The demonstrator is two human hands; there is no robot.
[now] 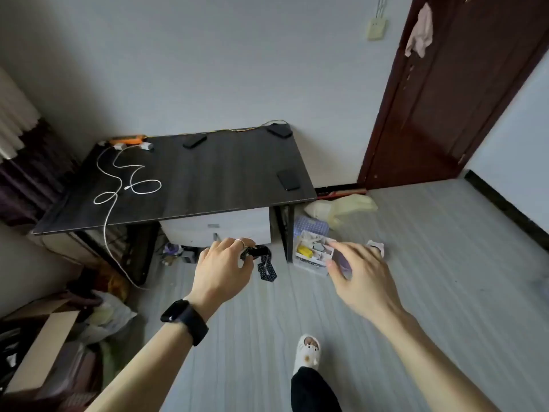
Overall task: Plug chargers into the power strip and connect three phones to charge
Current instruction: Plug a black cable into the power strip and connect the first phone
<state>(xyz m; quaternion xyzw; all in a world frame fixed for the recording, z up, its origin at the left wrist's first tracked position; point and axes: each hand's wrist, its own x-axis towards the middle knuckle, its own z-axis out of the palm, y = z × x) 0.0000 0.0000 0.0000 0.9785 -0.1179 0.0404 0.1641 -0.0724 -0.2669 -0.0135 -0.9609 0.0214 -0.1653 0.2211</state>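
Both bare forearms reach from the frame's bottom edge: left hand point(221, 270), fingers curled around a small dark polka-dot fabric band point(263, 261), right hand point(361, 276) spread and empty. Dark wood-grain desk point(208, 173) fills centre-left; orange-and-white power strip point(130, 141) lies at its upper-left corner, long axis along the back edge. Judged step: approach; next, carry the loose white charging cable point(130, 185) to one of three black slab phones point(288, 179), which lies lengthwise near the right edge.

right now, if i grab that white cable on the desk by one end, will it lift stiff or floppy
Probably floppy: the white cable lies in loose loops on the dark desk. It looks thin, so likely light. One stretch hangs over the front edge toward the floor, so pulling may drag it or snag.
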